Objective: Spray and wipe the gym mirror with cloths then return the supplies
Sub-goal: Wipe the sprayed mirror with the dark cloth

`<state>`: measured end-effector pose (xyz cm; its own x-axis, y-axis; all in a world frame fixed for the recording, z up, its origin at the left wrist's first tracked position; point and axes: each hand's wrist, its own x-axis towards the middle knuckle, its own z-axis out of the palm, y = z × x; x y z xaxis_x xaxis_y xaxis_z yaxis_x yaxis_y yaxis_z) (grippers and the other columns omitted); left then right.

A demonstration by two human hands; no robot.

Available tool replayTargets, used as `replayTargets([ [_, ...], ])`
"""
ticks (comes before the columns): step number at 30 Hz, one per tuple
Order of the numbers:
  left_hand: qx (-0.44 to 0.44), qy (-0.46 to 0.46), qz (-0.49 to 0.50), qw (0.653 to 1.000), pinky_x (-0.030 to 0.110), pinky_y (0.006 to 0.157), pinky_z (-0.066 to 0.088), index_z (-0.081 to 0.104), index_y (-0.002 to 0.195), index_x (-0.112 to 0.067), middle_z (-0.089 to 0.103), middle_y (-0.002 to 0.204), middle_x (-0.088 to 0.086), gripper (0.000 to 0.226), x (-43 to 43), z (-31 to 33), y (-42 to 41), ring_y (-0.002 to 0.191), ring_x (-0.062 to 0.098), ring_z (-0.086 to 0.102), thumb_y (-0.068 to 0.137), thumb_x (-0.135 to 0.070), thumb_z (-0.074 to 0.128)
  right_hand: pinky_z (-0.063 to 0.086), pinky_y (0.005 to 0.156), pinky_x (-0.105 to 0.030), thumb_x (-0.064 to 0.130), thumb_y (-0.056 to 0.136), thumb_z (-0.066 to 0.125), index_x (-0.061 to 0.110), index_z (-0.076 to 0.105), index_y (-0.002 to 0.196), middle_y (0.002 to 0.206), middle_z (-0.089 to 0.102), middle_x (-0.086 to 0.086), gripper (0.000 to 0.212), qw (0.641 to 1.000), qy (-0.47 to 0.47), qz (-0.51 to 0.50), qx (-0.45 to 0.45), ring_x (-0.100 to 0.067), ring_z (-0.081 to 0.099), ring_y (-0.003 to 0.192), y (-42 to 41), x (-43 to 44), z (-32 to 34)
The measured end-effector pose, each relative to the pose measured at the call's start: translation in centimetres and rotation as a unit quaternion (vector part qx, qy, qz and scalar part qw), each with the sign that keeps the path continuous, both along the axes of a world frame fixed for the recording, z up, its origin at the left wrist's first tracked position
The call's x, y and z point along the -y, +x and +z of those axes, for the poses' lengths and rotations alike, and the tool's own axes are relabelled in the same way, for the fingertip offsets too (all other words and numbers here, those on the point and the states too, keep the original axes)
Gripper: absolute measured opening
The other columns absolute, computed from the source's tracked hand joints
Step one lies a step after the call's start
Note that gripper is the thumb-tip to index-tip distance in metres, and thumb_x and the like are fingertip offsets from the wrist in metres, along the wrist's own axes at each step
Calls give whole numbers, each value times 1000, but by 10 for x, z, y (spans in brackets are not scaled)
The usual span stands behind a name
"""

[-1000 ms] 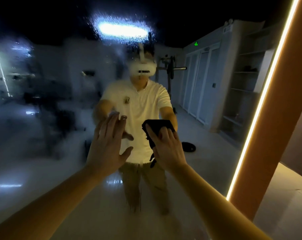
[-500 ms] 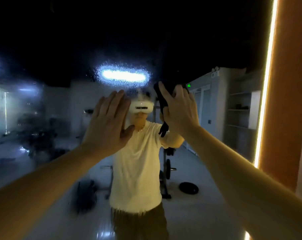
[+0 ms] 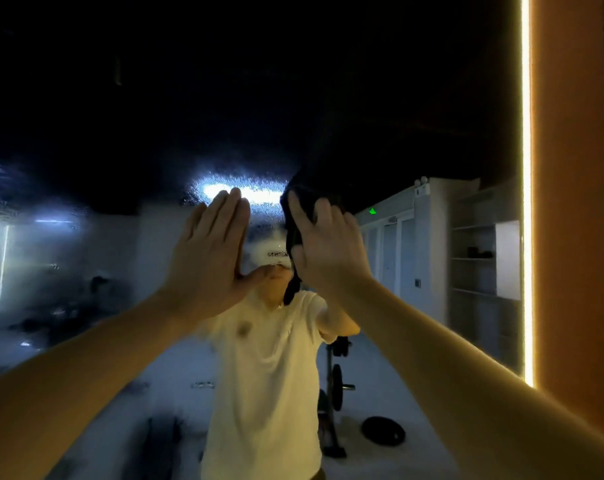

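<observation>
Both hands are raised against the gym mirror (image 3: 86, 271): the left hand (image 3: 210, 258) is held flat to the glass, its 4 fingers straight and together, thumb out to the side, holding nothing. Just beside it, the right hand (image 3: 328, 251) presses a dark cloth (image 3: 293, 209) to the mirror with extended fingers (a tail of cloth hangs below the palm). The glass on the left is hazy with droplets, and a lit strip (image 3: 525, 202) runs down its right edge.

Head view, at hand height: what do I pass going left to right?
Wet, misted mirror glass → left hand → right hand pressing the dark cloth → glowing light strip → orange wall panel.
</observation>
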<state>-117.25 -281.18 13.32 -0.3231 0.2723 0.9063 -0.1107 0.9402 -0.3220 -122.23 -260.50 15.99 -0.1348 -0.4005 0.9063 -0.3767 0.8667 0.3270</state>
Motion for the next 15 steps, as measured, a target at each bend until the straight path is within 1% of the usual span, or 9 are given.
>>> replayTargets([
  [1,0,-4,4,1000,53,127,18,24,162,2,20,170,21,108,2,1,0,159,36,17,96,-83,14,42,85,-41,35,93,51,17,27,161,119,47,-14,74,1000,23,-2,-4,-31,52,102,-2,-7,-2],
  [2,3,-9,7,1000,53,127,19,24,162,2,20,170,21,108,3,2,1,158,36,18,95,-83,14,43,86,-41,34,95,50,18,26,161,120,47,-14,73,1000,19,-1,5,-31,52,104,-3,-19,3],
  [5,13,-21,16,1000,53,127,19,24,162,1,20,170,20,108,9,4,1,158,35,19,95,-84,13,47,91,-45,31,101,47,18,26,162,127,41,-18,65,994,-95,21,48,-34,49,110,-10,-58,28],
  [7,16,-25,19,999,52,128,18,23,162,0,19,170,20,108,12,4,0,158,35,19,95,-84,15,51,92,-47,28,105,46,13,34,158,134,37,-20,57,987,-155,37,28,-35,48,115,-14,-73,38],
  [8,17,-26,17,999,52,128,18,23,162,0,20,170,20,108,12,5,0,158,35,20,95,-83,17,52,95,-48,26,105,47,10,38,156,139,36,-22,53,986,-163,26,9,-37,47,119,-17,-75,39],
  [10,13,-27,9,1000,50,128,18,25,162,1,22,170,20,107,13,5,-1,157,35,21,95,-82,23,47,104,-52,23,104,49,5,44,150,148,35,-22,50,990,-136,-17,-36,-40,44,126,-25,-71,40],
  [12,15,-38,7,999,50,127,19,26,161,1,22,169,20,105,15,6,0,157,36,22,95,-80,28,38,112,-54,29,105,44,4,42,150,156,32,-22,51,992,-96,-53,-57,-41,40,133,-27,-59,41],
  [14,13,-58,1,998,49,126,20,28,160,1,23,169,20,102,22,9,1,156,36,24,94,-76,32,26,122,-55,41,109,33,3,32,157,165,24,-22,61,995,-68,-53,-50,-43,31,147,-28,-36,43],
  [15,14,-69,-4,998,49,125,21,30,160,1,24,169,20,101,27,11,2,155,36,25,94,-75,33,19,126,-55,50,109,27,4,25,160,169,16,-21,69,997,-59,-40,-38,-42,22,153,-27,-21,44],
])
